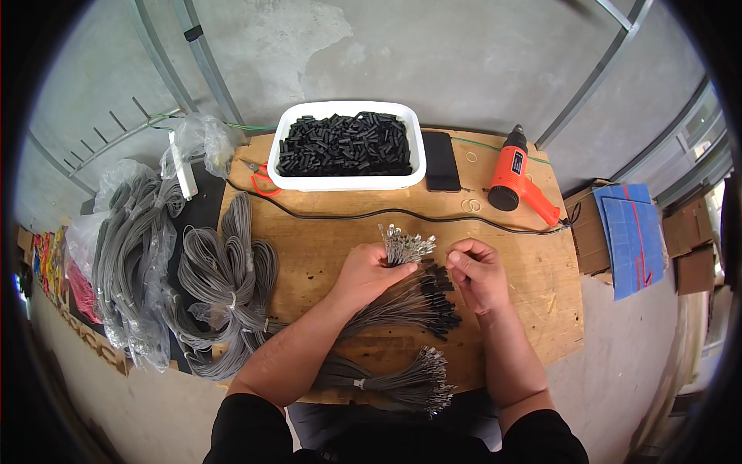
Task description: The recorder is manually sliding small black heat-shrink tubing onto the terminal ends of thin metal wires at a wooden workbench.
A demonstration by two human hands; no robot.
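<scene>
My left hand is closed round a bundle of thin grey cables, whose silvery metal terminals stick up past the thumb. Just right of these ends, my right hand is held in a pinch, thumb against forefinger; whatever lies between them is too small to make out. Beneath both hands, grey cables with black sleeves on their ends fan out over the wooden table. Nearer to me lies another tied cable bundle with bare metal ends.
A white tub full of short black sleeves stands at the back, beside a dark phone. An orange heat gun rests at right, its black cord crossing the table. Red-handled scissors and coiled grey cables are left.
</scene>
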